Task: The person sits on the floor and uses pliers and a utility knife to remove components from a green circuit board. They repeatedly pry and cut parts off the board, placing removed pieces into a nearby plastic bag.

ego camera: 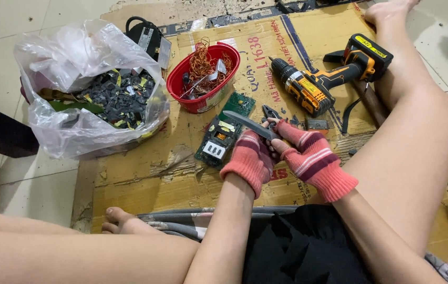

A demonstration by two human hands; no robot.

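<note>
Cardboard sheet, flattened and brown (145,179), lies under both hands. Ahead and left of them sits a clear plastic bag of dark scrap (98,89); ahead and right, an orange-and-black cordless drill (323,79). The left hand (250,160) and right hand (308,152), in 2 red striped fingerless gloves, close together around grey metal pliers (253,125). Stiff, fairly heavy, slippery steel probably; best gripped by the handles.

A flattened brown cardboard box (266,52) lies on the tiled floor, printed with red lettering and dark blue border lines. At its left edge sits a crumpled clear plastic bag (76,58) of dark scrap. A small yellow label (369,46) marks the drill battery, upper right.
</note>
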